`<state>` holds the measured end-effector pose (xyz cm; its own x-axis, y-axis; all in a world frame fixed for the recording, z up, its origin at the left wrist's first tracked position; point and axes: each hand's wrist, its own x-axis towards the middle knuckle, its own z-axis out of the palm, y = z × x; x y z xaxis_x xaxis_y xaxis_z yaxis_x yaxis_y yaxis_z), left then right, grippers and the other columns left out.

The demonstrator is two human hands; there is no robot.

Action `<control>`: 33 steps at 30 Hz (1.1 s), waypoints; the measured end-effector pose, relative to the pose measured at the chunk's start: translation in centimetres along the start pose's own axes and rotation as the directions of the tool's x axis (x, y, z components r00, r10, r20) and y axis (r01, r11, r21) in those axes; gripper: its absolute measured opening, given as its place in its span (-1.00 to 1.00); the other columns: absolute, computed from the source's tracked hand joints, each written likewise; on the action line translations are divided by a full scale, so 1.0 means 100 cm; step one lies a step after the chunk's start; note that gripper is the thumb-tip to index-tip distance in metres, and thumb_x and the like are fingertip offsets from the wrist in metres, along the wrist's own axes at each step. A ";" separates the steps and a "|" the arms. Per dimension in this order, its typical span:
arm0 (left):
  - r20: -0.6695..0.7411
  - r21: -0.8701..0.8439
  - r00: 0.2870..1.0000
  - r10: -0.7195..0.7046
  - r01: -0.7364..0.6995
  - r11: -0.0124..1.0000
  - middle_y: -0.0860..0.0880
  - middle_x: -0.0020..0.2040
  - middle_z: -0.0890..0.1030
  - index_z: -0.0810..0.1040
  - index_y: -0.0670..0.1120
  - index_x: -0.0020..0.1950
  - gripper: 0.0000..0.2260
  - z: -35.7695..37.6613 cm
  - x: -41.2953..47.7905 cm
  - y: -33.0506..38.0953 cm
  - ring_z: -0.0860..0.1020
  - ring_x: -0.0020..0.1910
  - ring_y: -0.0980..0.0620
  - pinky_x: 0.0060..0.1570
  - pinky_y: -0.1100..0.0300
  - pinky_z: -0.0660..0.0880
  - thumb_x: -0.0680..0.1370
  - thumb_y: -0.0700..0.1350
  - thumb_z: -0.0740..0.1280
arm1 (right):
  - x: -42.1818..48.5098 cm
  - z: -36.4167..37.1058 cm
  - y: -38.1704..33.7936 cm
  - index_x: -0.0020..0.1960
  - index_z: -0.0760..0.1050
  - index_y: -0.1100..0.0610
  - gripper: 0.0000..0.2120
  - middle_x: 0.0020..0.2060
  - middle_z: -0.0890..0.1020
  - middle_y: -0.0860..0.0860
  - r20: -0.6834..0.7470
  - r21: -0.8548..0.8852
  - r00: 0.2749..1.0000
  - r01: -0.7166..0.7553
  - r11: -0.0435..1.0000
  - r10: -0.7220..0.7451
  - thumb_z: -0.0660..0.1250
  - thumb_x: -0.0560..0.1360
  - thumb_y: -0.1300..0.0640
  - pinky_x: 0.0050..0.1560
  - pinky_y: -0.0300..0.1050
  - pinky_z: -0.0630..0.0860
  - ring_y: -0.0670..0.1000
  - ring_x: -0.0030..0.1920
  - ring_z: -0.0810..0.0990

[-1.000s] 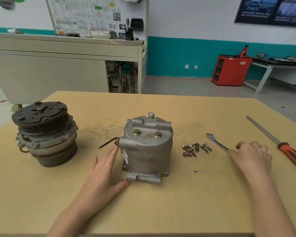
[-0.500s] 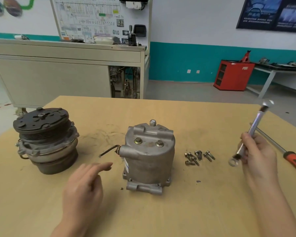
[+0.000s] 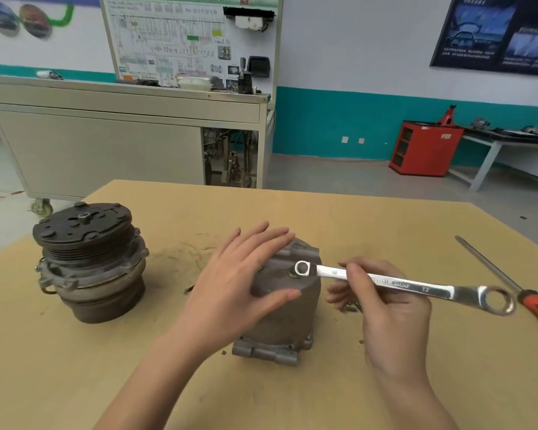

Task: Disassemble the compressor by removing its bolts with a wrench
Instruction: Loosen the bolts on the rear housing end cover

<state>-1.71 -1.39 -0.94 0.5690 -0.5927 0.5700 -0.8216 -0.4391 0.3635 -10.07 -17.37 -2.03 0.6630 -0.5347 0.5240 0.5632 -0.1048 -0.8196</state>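
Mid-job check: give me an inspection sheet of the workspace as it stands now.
Surface: tan table, scuffed near the middle.
Job's things: compressor upright at centre; wrench, small ring end on compressor top; loose bolts mostly hidden behind right hand.
Clutter: pulley unit at left; screwdriver at right.
Hands: left hand flat on compressor top; right hand holds wrench shank.
Cables: short wire left of compressor.
Surroundings: trainer cabinet, red cabinet, bench.
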 end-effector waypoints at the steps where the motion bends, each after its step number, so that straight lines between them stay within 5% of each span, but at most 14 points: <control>1: -0.024 -0.001 1.000 0.012 -0.012 1.000 0.26 0.41 0.31 0.32 0.14 0.43 -0.43 0.003 -0.002 0.000 0.15 0.47 0.29 0.48 0.31 -0.05 0.46 0.31 0.18 | 0.002 0.004 0.002 -0.19 0.60 0.07 -0.86 -0.47 0.62 0.08 -0.036 0.001 0.999 -0.017 1.000 0.017 0.32 0.46 0.26 -0.46 -0.29 0.47 0.00 -0.50 0.58; 6: -0.108 0.117 0.993 0.045 -0.032 0.993 0.05 0.27 0.58 0.58 -0.09 0.28 -0.55 0.010 -0.009 0.005 0.49 0.32 0.02 0.29 0.20 0.26 0.51 0.13 0.21 | 0.015 0.015 0.007 -0.17 0.50 0.13 -0.79 -0.56 0.57 0.08 -0.191 0.042 0.979 -0.066 0.997 0.073 0.23 0.54 0.38 -0.55 -0.32 0.38 -0.04 -0.60 0.49; 14: -0.159 0.288 0.973 0.167 -0.115 0.951 0.01 0.21 0.63 0.64 -0.05 0.19 -0.66 0.022 -0.010 -0.002 0.56 0.25 -0.05 0.21 0.11 0.36 0.56 0.03 0.18 | 0.013 0.025 0.014 -0.19 0.46 0.20 -0.81 -0.59 0.53 0.07 -0.211 0.215 0.938 -0.229 0.949 0.274 0.19 0.54 0.38 -0.58 -0.31 0.34 -0.03 -0.62 0.46; 19: -0.161 0.366 0.972 0.173 -0.105 0.925 0.04 0.21 0.63 0.66 -0.03 0.15 -0.68 0.023 -0.010 -0.002 0.57 0.25 -0.04 0.22 -0.04 0.36 0.56 0.02 0.18 | 0.010 0.005 0.004 -0.08 0.50 0.13 -0.88 -0.54 0.52 0.03 -0.181 0.210 0.947 -0.227 0.951 0.266 0.29 0.47 0.08 -0.56 -0.29 0.35 -0.04 -0.56 0.45; 23: -0.171 0.414 0.964 0.203 -0.117 0.903 0.05 0.21 0.62 0.67 -0.02 0.12 -0.69 0.024 -0.011 -0.004 0.56 0.26 -0.03 0.22 -0.08 0.37 0.56 0.01 0.17 | 0.020 -0.043 -0.018 -0.07 0.51 0.11 -0.81 -0.52 0.53 0.00 -0.313 0.104 0.942 -0.092 0.990 0.120 0.17 0.60 0.07 -0.53 -0.32 0.33 -0.06 -0.53 0.44; 28: -0.191 0.418 0.959 0.208 -0.112 0.901 0.05 0.23 0.62 0.68 -0.01 0.10 -0.69 0.026 -0.012 -0.004 0.55 0.28 -0.04 0.22 -0.09 0.36 0.56 0.01 0.17 | 0.041 -0.071 -0.028 -0.13 0.58 0.16 -0.79 -0.51 0.53 0.02 -0.176 -0.208 0.973 -0.184 0.961 0.148 0.19 0.60 0.21 -0.54 -0.32 0.32 -0.05 -0.54 0.42; 33: -0.202 0.425 0.956 0.215 -0.112 0.898 0.03 0.23 0.62 0.67 -0.02 0.12 -0.68 0.030 -0.011 -0.007 0.53 0.30 -0.09 0.23 -0.08 0.46 0.56 0.01 0.17 | 0.065 -0.079 -0.031 -0.11 0.58 0.17 -0.82 -0.53 0.53 0.04 -0.078 -0.255 0.960 -0.279 0.926 0.268 0.22 0.57 0.27 -0.57 -0.31 0.31 -0.05 -0.56 0.42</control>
<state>-1.70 -2.43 -4.02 0.3604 -0.5242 0.7716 -0.7868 -0.6151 -0.0504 -11.41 -27.18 2.04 0.7492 -0.6068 0.2655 0.2110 -0.1613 -0.9641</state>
